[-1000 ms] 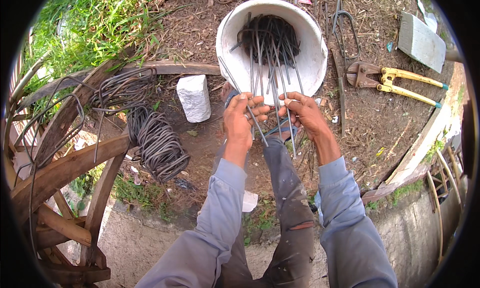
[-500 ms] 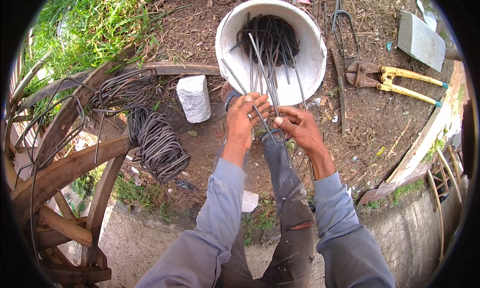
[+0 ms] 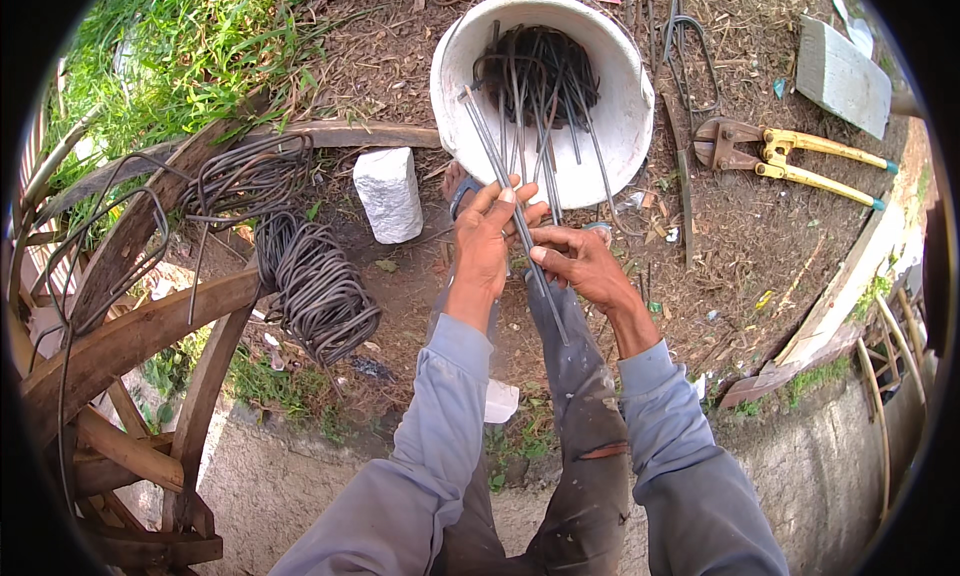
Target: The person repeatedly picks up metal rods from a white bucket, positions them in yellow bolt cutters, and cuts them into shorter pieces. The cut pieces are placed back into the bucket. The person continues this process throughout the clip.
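Observation:
My left hand (image 3: 480, 246) is closed around a few thin metal rods (image 3: 493, 148) lying side by side, thumb along their top. Their far ends slant up over the mouth of a white bucket (image 3: 630, 96); the near ends stick out below my hands. Thumb and fingers of my right hand (image 3: 592, 268) pinch the same rods just below the left. The bucket lies tipped with its opening toward me. Inside it are a dark bunch of bent wire (image 3: 535, 61) and several straight rods reaching out over the rim.
Yellow-handled bolt cutters (image 3: 780, 158) lie on the soil to the right, below a grey block (image 3: 845, 76). At left, coiled wire bundles (image 3: 315, 286) rest by wooden beams (image 3: 150, 336). A white block (image 3: 388, 196) stands left of the bucket. A concrete edge (image 3: 290, 476) runs beneath me.
The rod in my left hand has been brought together with those from my right, now lying side by side. My right hand has shifted slightly left and down.

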A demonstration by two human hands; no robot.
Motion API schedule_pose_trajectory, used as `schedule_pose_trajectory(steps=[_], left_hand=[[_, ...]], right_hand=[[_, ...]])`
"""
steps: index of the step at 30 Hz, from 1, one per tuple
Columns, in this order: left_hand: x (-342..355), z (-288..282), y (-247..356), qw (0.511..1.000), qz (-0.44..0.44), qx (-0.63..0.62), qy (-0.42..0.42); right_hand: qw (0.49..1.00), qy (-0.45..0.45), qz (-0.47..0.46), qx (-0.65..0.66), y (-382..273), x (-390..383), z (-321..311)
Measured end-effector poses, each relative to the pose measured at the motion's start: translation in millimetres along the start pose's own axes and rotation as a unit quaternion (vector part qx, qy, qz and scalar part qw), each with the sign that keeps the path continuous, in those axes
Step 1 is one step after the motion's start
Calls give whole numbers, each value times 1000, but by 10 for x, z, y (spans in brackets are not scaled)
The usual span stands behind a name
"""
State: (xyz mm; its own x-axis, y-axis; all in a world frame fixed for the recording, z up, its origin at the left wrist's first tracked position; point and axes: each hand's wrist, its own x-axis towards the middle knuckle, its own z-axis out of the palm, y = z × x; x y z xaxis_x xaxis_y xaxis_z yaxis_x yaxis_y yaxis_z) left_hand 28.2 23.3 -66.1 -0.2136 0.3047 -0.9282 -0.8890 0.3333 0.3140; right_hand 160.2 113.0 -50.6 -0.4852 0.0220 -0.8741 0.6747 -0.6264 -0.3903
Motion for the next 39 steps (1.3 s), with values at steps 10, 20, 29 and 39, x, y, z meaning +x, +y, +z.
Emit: schedule_pose_trajectory(steps=[10, 20, 29, 39], left_hand=[[-6, 21, 0, 1000, 7, -26, 0], [-14, 5, 56, 999, 2, -32, -4], [2, 46, 76, 999, 23, -23, 8], [-518, 313, 487, 713, 431, 531, 153]], right_hand=[[1000, -26, 2, -4, -43, -64, -31], [998, -53, 10, 30, 68, -82, -30], [1000, -27, 11, 8, 64, -83, -4], [989, 47, 17, -142, -300, -763, 124]])
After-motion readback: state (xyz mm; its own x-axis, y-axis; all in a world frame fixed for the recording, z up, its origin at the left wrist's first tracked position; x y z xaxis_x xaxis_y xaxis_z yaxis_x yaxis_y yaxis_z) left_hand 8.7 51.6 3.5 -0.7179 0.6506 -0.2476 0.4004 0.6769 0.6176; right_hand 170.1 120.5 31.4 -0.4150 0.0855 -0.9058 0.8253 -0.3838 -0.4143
